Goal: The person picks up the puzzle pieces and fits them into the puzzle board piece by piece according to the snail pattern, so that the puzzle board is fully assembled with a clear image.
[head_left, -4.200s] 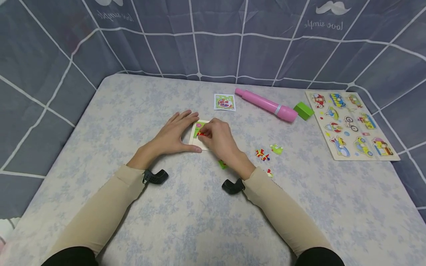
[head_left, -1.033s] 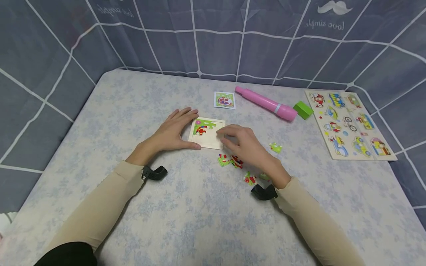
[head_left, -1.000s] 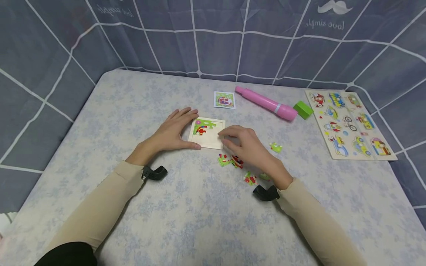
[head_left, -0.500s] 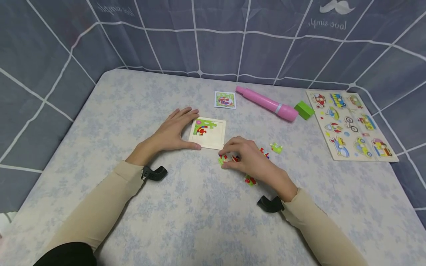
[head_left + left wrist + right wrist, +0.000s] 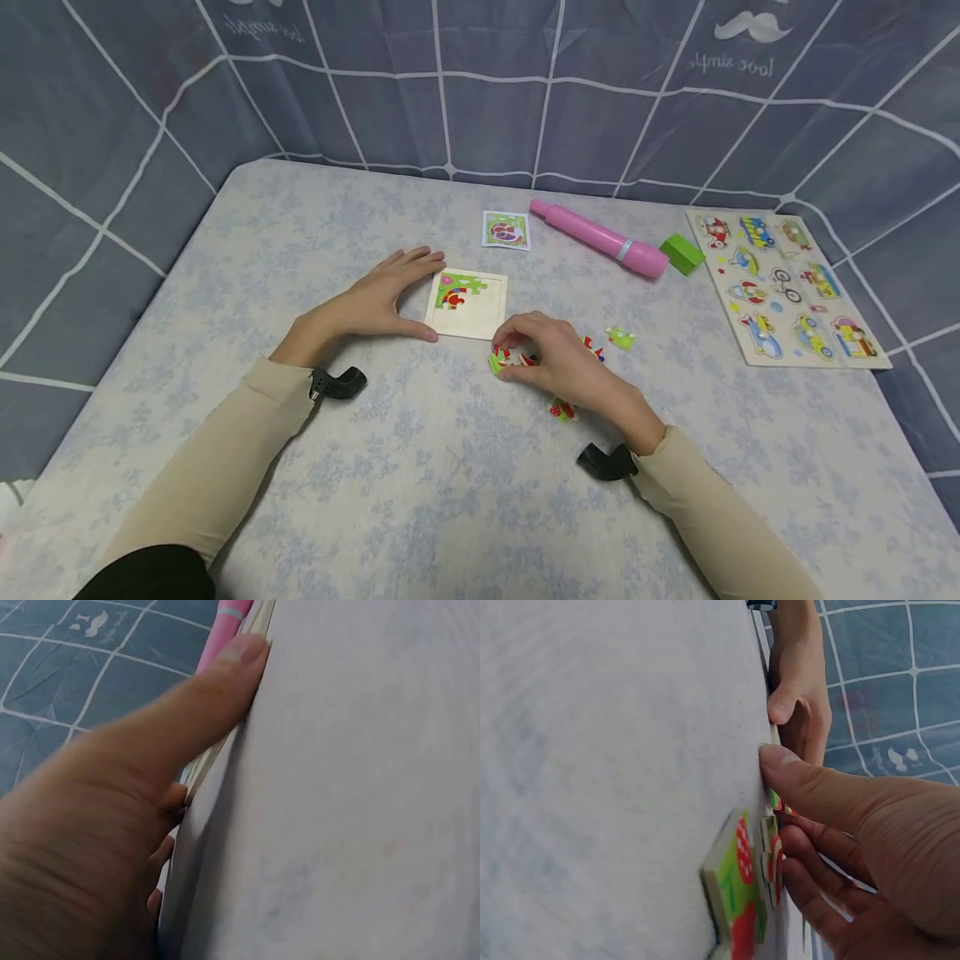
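Note:
A small wooden puzzle board (image 5: 472, 321) lies flat in the head view, with several green and red pieces (image 5: 456, 292) fitted in its upper left part. My left hand (image 5: 367, 304) is spread at the board's left side, fingers extended and thumb near the lower left corner. Just below the board, my right hand (image 5: 562, 354) pinches a green and red puzzle piece (image 5: 496, 362) between thumb and fingers, low over the table. More loose pieces lie beside it: a mushroom-patterned puzzle piece (image 5: 735, 881), a red and blue piece (image 5: 594, 348) and a green piece (image 5: 621, 337).
Behind the board lies a square picture card (image 5: 506, 230). A pink tube-shaped object (image 5: 600, 237) and a green block (image 5: 682, 254) are to its right. At the far right rests a large picture board (image 5: 787, 292) with vehicles. A grey curtain (image 5: 495, 125) hangs along the back.
My right hand has left the board's right edge and come down to the loose pieces, taking hold of one. Before that, it was placing a red piece on the board. My left hand has barely shifted.

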Demonstrator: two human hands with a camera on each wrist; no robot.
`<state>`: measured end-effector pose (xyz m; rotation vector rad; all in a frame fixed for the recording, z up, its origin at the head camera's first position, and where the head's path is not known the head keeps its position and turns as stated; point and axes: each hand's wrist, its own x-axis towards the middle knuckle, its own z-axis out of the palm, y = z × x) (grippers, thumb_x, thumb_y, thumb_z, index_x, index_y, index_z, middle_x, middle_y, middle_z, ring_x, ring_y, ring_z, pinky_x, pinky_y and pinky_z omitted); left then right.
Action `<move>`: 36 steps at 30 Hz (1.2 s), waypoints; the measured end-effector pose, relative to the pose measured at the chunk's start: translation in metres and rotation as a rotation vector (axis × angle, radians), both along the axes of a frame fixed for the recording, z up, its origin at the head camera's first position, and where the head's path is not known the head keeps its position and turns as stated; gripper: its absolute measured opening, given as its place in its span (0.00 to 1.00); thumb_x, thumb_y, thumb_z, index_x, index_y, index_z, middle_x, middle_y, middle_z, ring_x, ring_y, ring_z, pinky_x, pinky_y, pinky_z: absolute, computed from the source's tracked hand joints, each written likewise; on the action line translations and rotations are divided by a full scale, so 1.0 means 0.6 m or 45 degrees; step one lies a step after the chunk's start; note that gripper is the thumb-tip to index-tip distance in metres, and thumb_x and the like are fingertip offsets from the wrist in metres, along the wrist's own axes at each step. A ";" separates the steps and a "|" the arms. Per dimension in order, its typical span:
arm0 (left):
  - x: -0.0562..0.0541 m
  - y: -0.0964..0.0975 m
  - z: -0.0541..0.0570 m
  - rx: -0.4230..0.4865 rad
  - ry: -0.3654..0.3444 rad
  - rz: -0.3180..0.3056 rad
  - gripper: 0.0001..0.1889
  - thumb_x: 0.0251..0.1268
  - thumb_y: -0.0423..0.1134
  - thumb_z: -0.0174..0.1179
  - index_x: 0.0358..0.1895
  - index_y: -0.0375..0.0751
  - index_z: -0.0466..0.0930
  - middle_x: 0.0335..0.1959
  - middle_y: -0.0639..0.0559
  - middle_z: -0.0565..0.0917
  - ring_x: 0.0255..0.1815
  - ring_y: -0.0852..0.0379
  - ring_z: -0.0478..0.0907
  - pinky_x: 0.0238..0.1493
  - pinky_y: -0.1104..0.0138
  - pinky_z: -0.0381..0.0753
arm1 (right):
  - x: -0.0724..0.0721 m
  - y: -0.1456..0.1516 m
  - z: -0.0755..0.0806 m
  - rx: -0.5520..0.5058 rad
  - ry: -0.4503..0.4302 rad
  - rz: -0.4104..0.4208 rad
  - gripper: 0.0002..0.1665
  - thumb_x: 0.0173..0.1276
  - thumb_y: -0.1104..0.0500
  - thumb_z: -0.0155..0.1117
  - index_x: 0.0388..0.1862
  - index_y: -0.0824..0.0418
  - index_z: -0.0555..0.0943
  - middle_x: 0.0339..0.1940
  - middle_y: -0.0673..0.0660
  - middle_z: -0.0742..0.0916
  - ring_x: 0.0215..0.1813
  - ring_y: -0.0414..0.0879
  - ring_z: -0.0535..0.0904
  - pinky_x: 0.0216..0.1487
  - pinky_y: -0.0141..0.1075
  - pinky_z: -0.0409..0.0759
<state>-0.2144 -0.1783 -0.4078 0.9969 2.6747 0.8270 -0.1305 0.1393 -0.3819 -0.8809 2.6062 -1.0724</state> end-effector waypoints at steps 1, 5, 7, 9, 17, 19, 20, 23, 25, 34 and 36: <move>0.000 0.000 0.001 0.002 -0.003 0.004 0.61 0.50 0.61 0.81 0.85 0.42 0.57 0.87 0.48 0.57 0.89 0.47 0.43 0.90 0.50 0.35 | -0.001 -0.001 -0.001 -0.006 -0.005 -0.005 0.23 0.60 0.59 0.84 0.52 0.55 0.85 0.48 0.47 0.88 0.49 0.41 0.84 0.55 0.40 0.87; 0.002 0.003 0.002 0.007 -0.003 0.030 0.61 0.50 0.62 0.81 0.85 0.44 0.58 0.87 0.49 0.56 0.90 0.48 0.43 0.90 0.51 0.35 | 0.000 -0.005 -0.002 -0.038 -0.007 -0.036 0.19 0.63 0.62 0.82 0.51 0.54 0.86 0.44 0.45 0.89 0.44 0.40 0.85 0.50 0.38 0.88; 0.003 0.004 0.001 -0.002 0.004 0.038 0.61 0.51 0.62 0.81 0.85 0.43 0.58 0.87 0.48 0.56 0.89 0.48 0.43 0.90 0.51 0.36 | 0.001 -0.008 -0.003 -0.062 -0.015 -0.044 0.16 0.65 0.63 0.80 0.50 0.54 0.87 0.41 0.45 0.89 0.42 0.39 0.85 0.47 0.36 0.88; 0.004 0.006 0.000 -0.012 0.007 0.044 0.61 0.51 0.63 0.80 0.85 0.43 0.57 0.87 0.48 0.57 0.89 0.48 0.43 0.90 0.51 0.36 | 0.003 -0.010 -0.004 -0.086 -0.026 -0.047 0.14 0.66 0.63 0.78 0.49 0.54 0.87 0.39 0.45 0.89 0.40 0.39 0.84 0.45 0.35 0.89; 0.005 0.007 -0.005 -0.028 0.011 0.067 0.62 0.51 0.64 0.80 0.85 0.44 0.56 0.87 0.47 0.56 0.90 0.47 0.43 0.90 0.51 0.35 | -0.014 -0.034 0.009 -0.267 -0.154 -0.128 0.13 0.70 0.64 0.75 0.52 0.58 0.88 0.39 0.50 0.89 0.42 0.43 0.85 0.51 0.35 0.91; 0.005 0.005 -0.005 -0.031 0.010 0.073 0.62 0.51 0.64 0.79 0.85 0.44 0.56 0.87 0.47 0.55 0.90 0.47 0.43 0.90 0.51 0.35 | -0.028 -0.050 0.012 -0.303 -0.165 -0.186 0.13 0.70 0.64 0.75 0.52 0.59 0.88 0.39 0.51 0.90 0.43 0.44 0.86 0.52 0.35 0.91; 0.005 0.004 -0.006 -0.033 0.012 0.076 0.62 0.51 0.65 0.79 0.85 0.44 0.56 0.87 0.48 0.55 0.89 0.47 0.43 0.90 0.51 0.36 | -0.036 -0.058 0.014 -0.313 -0.161 -0.214 0.12 0.70 0.63 0.75 0.52 0.59 0.88 0.40 0.52 0.90 0.44 0.44 0.87 0.52 0.35 0.91; 0.004 0.000 -0.007 -0.024 0.024 0.077 0.61 0.51 0.65 0.79 0.85 0.44 0.57 0.87 0.48 0.56 0.89 0.47 0.44 0.90 0.51 0.36 | -0.059 -0.087 0.015 -0.319 -0.125 -0.279 0.10 0.70 0.64 0.74 0.49 0.61 0.88 0.40 0.53 0.91 0.43 0.44 0.88 0.51 0.35 0.90; 0.004 0.000 -0.008 -0.012 0.030 0.075 0.61 0.51 0.64 0.79 0.85 0.43 0.57 0.87 0.48 0.57 0.89 0.47 0.44 0.90 0.51 0.36 | -0.069 -0.104 0.012 -0.314 -0.100 -0.302 0.09 0.70 0.64 0.74 0.49 0.61 0.88 0.40 0.55 0.91 0.43 0.45 0.88 0.50 0.36 0.90; 0.006 0.008 -0.003 0.003 0.046 0.051 0.60 0.52 0.63 0.79 0.85 0.43 0.58 0.87 0.49 0.58 0.89 0.48 0.45 0.90 0.53 0.37 | -0.073 -0.126 -0.019 -0.166 0.093 -0.321 0.15 0.69 0.63 0.76 0.53 0.61 0.91 0.40 0.55 0.91 0.39 0.44 0.87 0.43 0.34 0.88; 0.005 0.008 -0.002 0.001 0.051 0.053 0.60 0.52 0.63 0.79 0.85 0.43 0.57 0.87 0.49 0.57 0.89 0.48 0.45 0.90 0.53 0.36 | -0.071 -0.127 -0.021 -0.169 0.130 -0.306 0.16 0.68 0.63 0.77 0.54 0.63 0.91 0.42 0.56 0.90 0.39 0.45 0.87 0.43 0.34 0.88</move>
